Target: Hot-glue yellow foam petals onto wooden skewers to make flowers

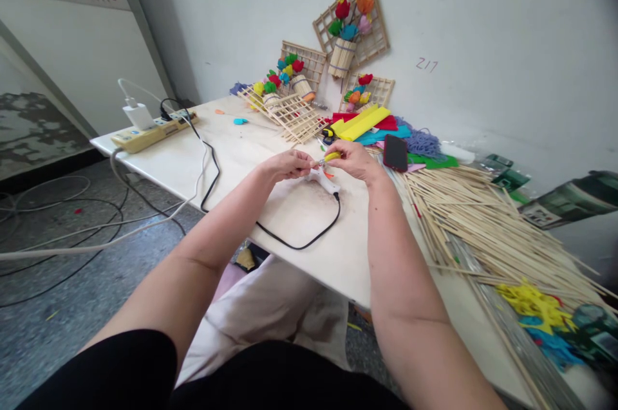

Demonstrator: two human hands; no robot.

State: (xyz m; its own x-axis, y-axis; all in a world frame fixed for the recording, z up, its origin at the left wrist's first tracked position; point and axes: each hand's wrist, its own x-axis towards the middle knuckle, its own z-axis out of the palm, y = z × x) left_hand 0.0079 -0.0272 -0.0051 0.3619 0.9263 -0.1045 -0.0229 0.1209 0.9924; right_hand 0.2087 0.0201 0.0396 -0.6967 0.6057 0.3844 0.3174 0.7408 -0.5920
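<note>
Both of my hands meet over the middle of the white table [294, 217]. My right hand [355, 160] is closed round yellow-handled pliers [331, 156], whose jaws point left. My left hand [288, 164] pinches something small at the plier jaws; I cannot make out what it is. Just below the hands lies a white glue gun [324, 179], and its black cord [299, 244] loops over the table towards me.
A big pile of thin wooden sticks [473, 223] covers the right side. A dark phone [394, 152], coloured felt sheets [360, 123] and stick lattices with felt flowers [294, 115] lie behind the hands. A power strip [147, 133] sits at the far left edge.
</note>
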